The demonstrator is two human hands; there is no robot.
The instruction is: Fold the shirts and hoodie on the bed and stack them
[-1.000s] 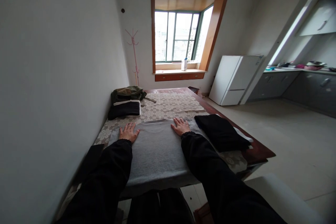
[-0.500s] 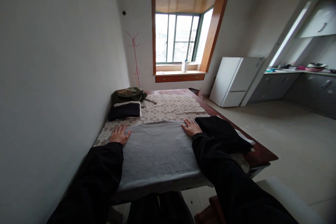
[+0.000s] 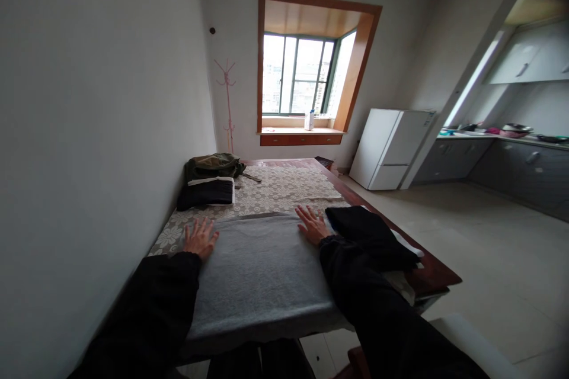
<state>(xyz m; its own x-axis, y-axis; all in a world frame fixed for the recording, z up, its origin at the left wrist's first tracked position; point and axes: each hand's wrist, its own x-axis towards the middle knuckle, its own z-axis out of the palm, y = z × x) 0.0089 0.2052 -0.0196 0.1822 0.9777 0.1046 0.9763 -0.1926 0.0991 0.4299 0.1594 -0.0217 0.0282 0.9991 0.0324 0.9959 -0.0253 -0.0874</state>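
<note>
A grey cloth garment (image 3: pixel 262 272) lies spread over the near part of the table, its near end hanging over the front edge. My left hand (image 3: pixel 201 240) is at its far left corner, fingers spread and palm down. Across from it, my right hand (image 3: pixel 313 225) is at the far right corner, with its fingers apart too. Neither hand grips the cloth. Just right of my right hand is a folded black garment (image 3: pixel 373 237) with something white beneath it.
The table (image 3: pixel 438 272) bears a patterned tablecloth (image 3: pixel 288 183). At its far left lie a dark folded cloth (image 3: pixel 207 193) and an olive backpack (image 3: pixel 213 166) near the wall. Beyond stand a pink coat rack (image 3: pixel 228 100) and a white refrigerator (image 3: pixel 386 148). A pale seat (image 3: pixel 462 337) is at lower right.
My right hand has shifted slightly inward with its fingers more spread. The left hand stays near the far left corner. The head view has tilted up and turned slightly right.
</note>
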